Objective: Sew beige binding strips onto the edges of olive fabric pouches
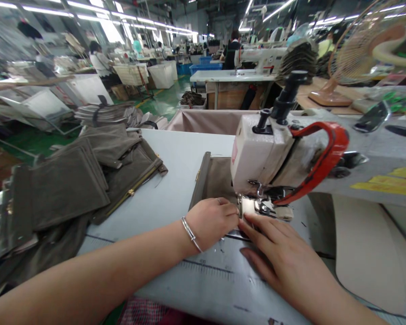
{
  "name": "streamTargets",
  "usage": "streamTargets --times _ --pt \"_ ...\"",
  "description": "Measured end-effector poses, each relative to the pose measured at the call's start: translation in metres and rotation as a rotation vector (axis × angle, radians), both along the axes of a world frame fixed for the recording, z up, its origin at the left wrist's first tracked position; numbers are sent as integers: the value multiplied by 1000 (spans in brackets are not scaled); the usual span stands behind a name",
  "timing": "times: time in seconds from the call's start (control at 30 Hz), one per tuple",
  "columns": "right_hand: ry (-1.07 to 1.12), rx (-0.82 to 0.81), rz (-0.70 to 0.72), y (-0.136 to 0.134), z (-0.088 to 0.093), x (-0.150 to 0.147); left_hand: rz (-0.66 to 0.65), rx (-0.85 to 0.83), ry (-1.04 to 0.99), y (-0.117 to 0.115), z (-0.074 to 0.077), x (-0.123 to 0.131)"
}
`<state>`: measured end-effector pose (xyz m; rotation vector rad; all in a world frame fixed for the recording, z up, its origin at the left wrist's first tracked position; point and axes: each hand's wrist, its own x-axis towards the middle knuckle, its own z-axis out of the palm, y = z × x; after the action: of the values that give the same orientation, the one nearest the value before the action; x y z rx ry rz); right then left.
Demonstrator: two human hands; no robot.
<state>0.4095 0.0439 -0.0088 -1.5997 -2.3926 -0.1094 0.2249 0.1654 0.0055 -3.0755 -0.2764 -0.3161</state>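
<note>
A grey-brown fabric panel [218,178] lies on the white machine table, its right side running under the head of a sewing machine [257,153]. My left hand [214,221], with a bracelet at the wrist, presses on the panel's near part; its fingers are bent together, and what they grip is hidden. Just right of it, my right hand [274,248] rests beside the needle area. Its fingers are stretched out, the fingertips touching the near edge by the metal needle plate [248,207], with the thumb apart from them.
Stacked grey-brown fabric pieces [64,185] with zippers cover the table's left side. A red curved guard [328,158] arches on the machine. Behind the table sits a pink-lined bin [209,121]. A fan [355,54] stands back right. Other people work farther off.
</note>
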Motion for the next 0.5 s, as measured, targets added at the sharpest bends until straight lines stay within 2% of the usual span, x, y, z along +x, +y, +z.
streamTargets --times 0.3,0.5 --pt "9 30 -32 12 -4 2 82 5 -42 4 -1 6" --pt "-4 13 -70 16 -7 0 115 -47 -47 9 -11 9"
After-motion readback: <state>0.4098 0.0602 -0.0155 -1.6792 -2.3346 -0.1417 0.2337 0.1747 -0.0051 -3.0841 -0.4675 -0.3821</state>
